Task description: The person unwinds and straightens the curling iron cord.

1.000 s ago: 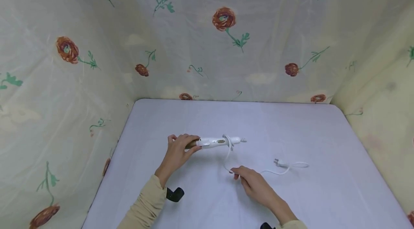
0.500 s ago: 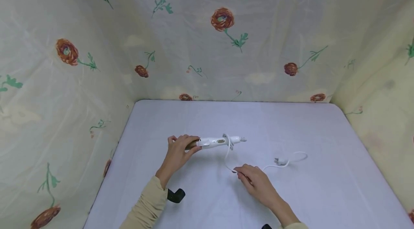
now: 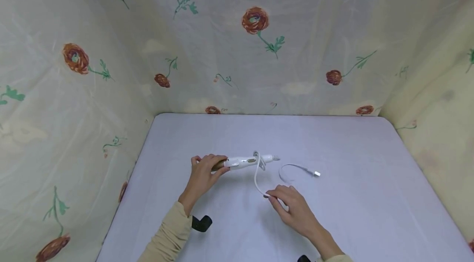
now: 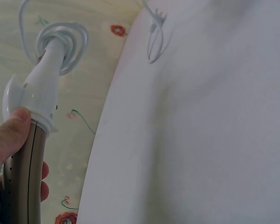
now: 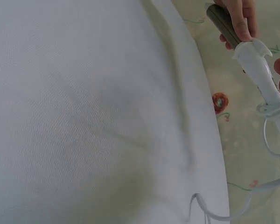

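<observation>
One hair iron [image 3: 242, 163] over pale surface [image 3: 344, 212], white handle [image 3: 240, 163] toward 3 o'clock; left hand [image 3: 201, 173] curled round brown barrel [image 4: 26, 172]. Right hand [image 3: 296, 212], at iron's 4 o'clock, pinches white cord [image 3: 256, 179]. Handle's oval inset [image 3: 251, 160] too small to read.

I see the left hand [image 4: 8, 139] gripping a hair iron [image 4: 41, 91] by its brown barrel [image 4: 27, 172], white cord [image 4: 70, 31] coiled around the handle [image 4: 51, 58]; a plug [image 4: 157, 19] shows against the tabletop [image 4: 205, 140].
</observation>
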### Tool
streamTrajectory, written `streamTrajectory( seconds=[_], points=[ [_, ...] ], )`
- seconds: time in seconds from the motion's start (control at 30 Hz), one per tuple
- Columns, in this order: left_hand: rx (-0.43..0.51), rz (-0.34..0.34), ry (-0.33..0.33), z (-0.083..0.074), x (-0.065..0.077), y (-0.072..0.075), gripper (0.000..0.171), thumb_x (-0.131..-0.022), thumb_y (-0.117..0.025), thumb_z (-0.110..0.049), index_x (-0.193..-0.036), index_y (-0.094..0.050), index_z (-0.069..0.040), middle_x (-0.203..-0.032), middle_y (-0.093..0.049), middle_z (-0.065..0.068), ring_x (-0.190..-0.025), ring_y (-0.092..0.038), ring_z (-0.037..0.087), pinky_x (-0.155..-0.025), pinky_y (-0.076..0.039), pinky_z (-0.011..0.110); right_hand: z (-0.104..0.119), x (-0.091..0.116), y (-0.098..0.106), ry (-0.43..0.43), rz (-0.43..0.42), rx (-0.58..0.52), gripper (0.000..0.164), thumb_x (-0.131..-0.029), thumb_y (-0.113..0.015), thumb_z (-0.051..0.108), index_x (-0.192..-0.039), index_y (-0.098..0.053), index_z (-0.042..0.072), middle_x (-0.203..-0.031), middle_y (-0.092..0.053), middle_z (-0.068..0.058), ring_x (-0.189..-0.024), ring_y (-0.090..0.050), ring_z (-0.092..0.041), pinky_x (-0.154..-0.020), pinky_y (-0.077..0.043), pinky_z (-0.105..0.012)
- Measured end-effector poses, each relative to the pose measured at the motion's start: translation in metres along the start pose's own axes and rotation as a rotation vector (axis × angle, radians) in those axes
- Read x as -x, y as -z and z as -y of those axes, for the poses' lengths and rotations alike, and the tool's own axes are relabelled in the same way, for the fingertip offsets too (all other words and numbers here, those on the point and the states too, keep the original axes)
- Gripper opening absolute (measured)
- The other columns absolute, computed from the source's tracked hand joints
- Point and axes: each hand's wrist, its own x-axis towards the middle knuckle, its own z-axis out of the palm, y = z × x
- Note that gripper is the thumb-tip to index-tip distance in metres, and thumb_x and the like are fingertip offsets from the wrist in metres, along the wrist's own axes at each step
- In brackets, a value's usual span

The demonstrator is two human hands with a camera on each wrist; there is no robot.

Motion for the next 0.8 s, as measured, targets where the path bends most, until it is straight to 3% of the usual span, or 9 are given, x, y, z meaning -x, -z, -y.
streamTrajectory(
  seconds=[0.3, 0.8],
  points=[
    [-0.001, 0.007, 0.008, 0.003, 0.001, 0.001, 0.036, -0.082, -0.071, -0.035, -0.114, -0.066, -0.019, -0.097, -0.070, -0.003, -0.090, -0.062, 0.016, -0.084, -0.022, 0.041, 0.002, -0.010, 0.002, 0.076, -0.060, -0.005, 0.020, -0.083, -0.067, 0.003, -0.099, -0.070, 0.014, -0.081, -0.062, 0.012, -0.071, -0.044, 0.001, -0.069, -0.030, -0.013],
    [-0.014, 0.016, -0.008, 0.003, 0.002, 0.000, 0.036, -0.083, -0.069, -0.038, -0.114, -0.066, -0.021, -0.098, -0.069, -0.003, -0.090, -0.062, 0.015, -0.084, -0.021, 0.041, 0.004, -0.038, 0.028, 0.134, -0.121, -0.008, 0.020, -0.082, -0.066, -0.001, -0.099, -0.069, 0.009, -0.076, -0.061, 0.006, -0.068, -0.043, -0.003, -0.067, -0.031, -0.016]
  ],
)
